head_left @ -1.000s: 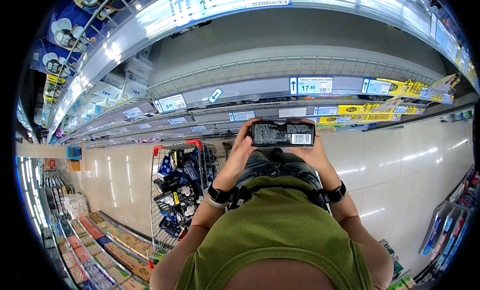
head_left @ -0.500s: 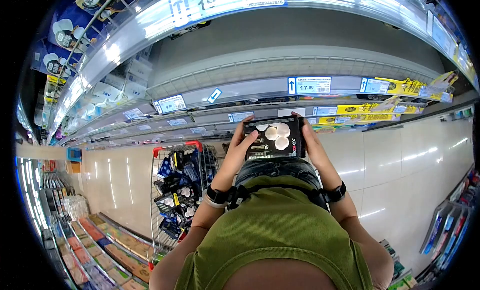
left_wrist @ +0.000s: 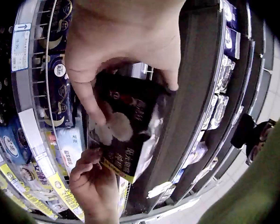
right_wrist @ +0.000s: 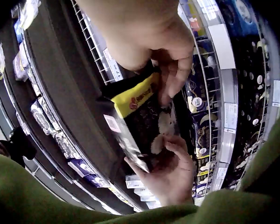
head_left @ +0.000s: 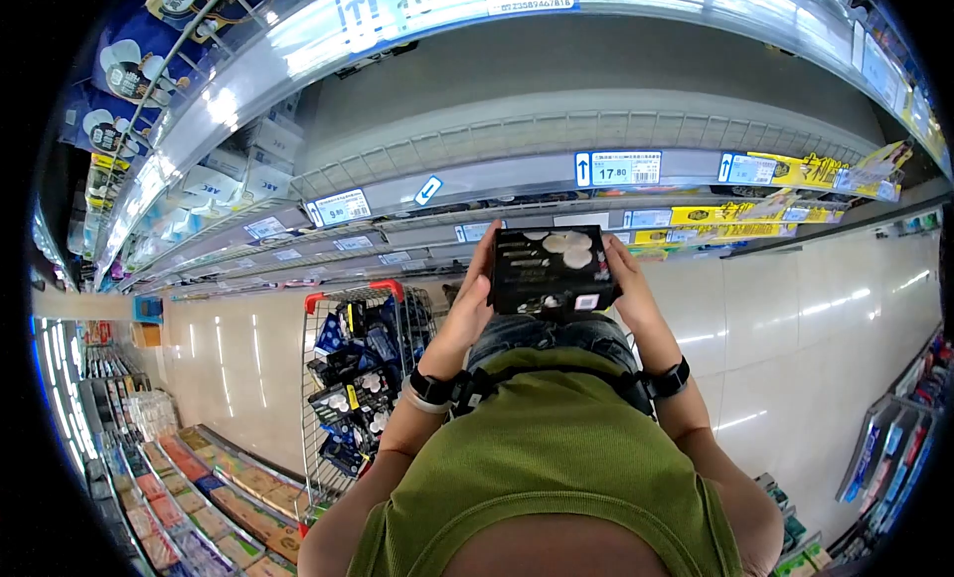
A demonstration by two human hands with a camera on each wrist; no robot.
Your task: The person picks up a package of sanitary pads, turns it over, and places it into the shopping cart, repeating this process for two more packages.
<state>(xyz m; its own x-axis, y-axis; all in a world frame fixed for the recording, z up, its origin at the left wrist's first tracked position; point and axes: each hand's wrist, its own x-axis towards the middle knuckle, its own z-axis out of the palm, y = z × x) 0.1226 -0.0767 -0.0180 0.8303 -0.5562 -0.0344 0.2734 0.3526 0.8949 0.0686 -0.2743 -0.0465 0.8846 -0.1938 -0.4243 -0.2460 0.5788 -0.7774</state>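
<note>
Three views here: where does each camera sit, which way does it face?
Head: on the head, facing forward-down to shelves and pack; shows arms, jeans, top.
Left wrist: on that wrist, facing the pack; left hand large above, right hand below.
Right wrist: on that wrist, facing the pack; right hand above, left hand below.
Shared: both wrist views show pack and both hands.

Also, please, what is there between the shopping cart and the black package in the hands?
The person's left hand is between the shopping cart and the black package, gripping the package from that side. The head view shows this.
</note>
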